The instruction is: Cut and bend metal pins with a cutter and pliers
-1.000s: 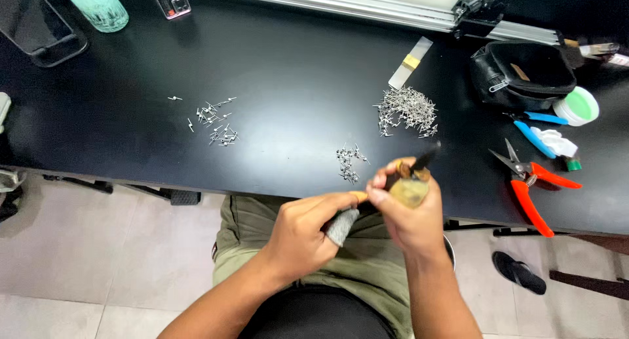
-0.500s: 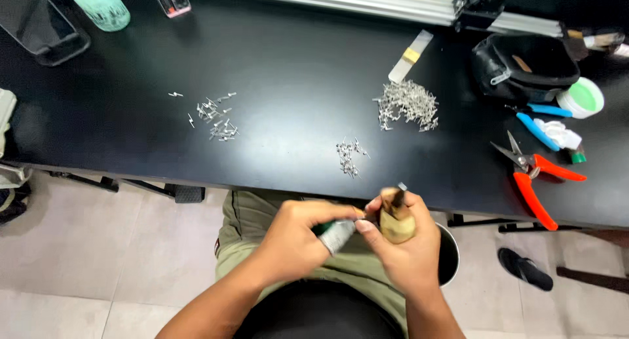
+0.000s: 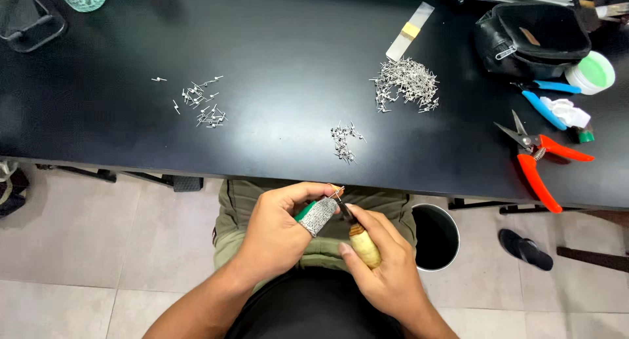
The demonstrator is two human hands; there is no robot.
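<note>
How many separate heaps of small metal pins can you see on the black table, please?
3: a left heap, a small middle heap near the table's front edge, and the largest heap toward the right.

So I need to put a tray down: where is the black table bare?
Bare: the wide stretch of table between the left pin scatter and the big pin pile; also the far left edge. Crowded: the right end, with black pouch, blue pliers and red cutters.
</note>
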